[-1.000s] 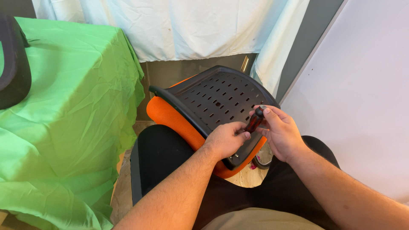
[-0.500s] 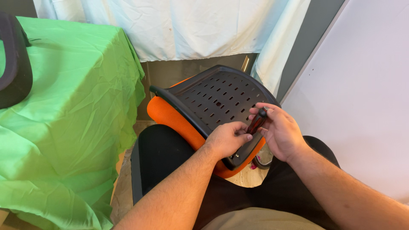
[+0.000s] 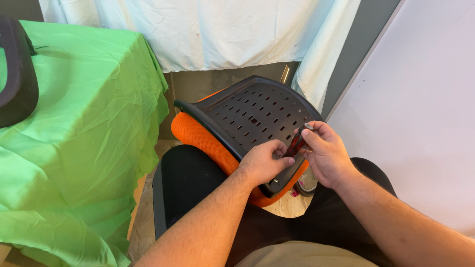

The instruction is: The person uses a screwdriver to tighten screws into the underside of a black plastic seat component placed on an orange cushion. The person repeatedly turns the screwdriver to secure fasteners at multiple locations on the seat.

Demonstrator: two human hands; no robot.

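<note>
A black perforated plastic chair back (image 3: 257, 116) with an orange cushion (image 3: 198, 136) beneath it rests tilted on my lap. My left hand (image 3: 262, 162) presses on the lower right part of the black panel, fingers curled against it. My right hand (image 3: 324, 153) grips a screwdriver with a red and black handle (image 3: 297, 144), held upright with its tip down at the panel beside my left fingers. The tip itself is hidden between my hands.
A black chair seat (image 3: 183, 183) lies below the panel, in front of my legs. A table under a green cloth (image 3: 84, 128) fills the left, with a black curved chair part (image 3: 17, 74) on it. White cloth (image 3: 222, 29) hangs behind; a white wall (image 3: 425, 109) stands on the right.
My right hand has turned slightly on the screwdriver handle, and the handle has shifted a little. My left hand and the chair back stay where they were.
</note>
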